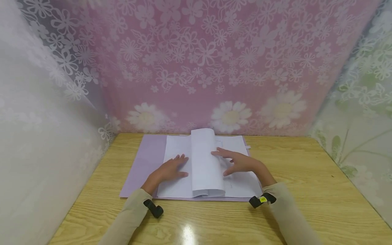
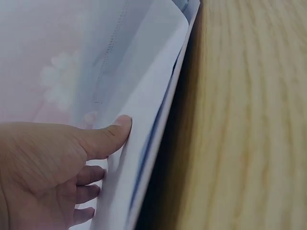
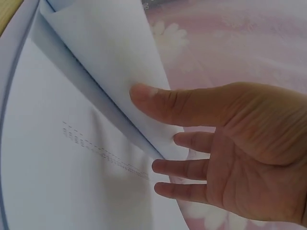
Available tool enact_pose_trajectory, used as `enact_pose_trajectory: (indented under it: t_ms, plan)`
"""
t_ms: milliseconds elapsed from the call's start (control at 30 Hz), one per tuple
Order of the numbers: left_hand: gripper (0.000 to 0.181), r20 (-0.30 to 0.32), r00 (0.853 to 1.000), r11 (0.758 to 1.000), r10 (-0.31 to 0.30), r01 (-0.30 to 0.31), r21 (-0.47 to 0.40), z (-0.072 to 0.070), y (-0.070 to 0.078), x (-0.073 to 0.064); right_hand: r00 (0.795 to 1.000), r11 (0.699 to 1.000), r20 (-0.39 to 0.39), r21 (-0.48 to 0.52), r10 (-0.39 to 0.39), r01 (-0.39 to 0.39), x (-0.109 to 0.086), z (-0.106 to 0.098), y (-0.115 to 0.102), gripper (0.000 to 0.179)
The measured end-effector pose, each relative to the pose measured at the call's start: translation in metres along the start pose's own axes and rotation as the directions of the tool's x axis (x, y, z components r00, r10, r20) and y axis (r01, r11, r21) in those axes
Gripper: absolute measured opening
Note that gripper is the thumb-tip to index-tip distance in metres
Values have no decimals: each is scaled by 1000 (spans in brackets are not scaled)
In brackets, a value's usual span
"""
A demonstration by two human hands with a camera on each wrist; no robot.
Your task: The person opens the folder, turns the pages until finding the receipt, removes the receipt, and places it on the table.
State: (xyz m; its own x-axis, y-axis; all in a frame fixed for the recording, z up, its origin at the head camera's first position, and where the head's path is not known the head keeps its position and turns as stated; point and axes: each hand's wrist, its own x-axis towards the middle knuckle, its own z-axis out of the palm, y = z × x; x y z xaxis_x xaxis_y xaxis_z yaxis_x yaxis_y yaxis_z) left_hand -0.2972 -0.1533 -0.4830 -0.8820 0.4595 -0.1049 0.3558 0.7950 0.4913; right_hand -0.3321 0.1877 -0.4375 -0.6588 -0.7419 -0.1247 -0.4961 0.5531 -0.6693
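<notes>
A lilac folder [image 1: 149, 153] lies opened out on the table, with white printed papers inside. One white sheet [image 1: 204, 160] stands curled up along the middle, partway between the two sides. My left hand [image 1: 170, 170] is over the papers left of this sheet, fingers spread and pointing toward it. On the other side, my right hand [image 1: 242, 162] reaches in with extended fingers; its index finger lies at the curled sheet's edge. In the right wrist view the thumb [image 3: 156, 101] is against or just in front of the sheet, with small print on the page [image 3: 62, 177] below.
The wooden table [image 1: 306, 183] extends around the folder. Behind it hangs a pink flowered curtain [image 1: 190, 92], with pale flowered cloth [image 1: 364, 136] on the right and whitish cloth [image 1: 39, 143] on the left. A small white tab [image 1: 248, 147] sticks out at the folder's right edge.
</notes>
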Motion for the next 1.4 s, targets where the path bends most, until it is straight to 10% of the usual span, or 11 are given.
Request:
enact_pose_trajectory:
  t_ms: [533, 1400]
  plan:
    - [56, -63, 997, 983, -32, 19, -182, -6, -2, -1, 999, 994, -40, -110, 14, -19, 4, 16, -11, 85]
    - [66, -133, 990, 993, -39, 23, -114, -8, 15, -5, 997, 996, -53, -65, -58, 54, 23, 47, -29, 79]
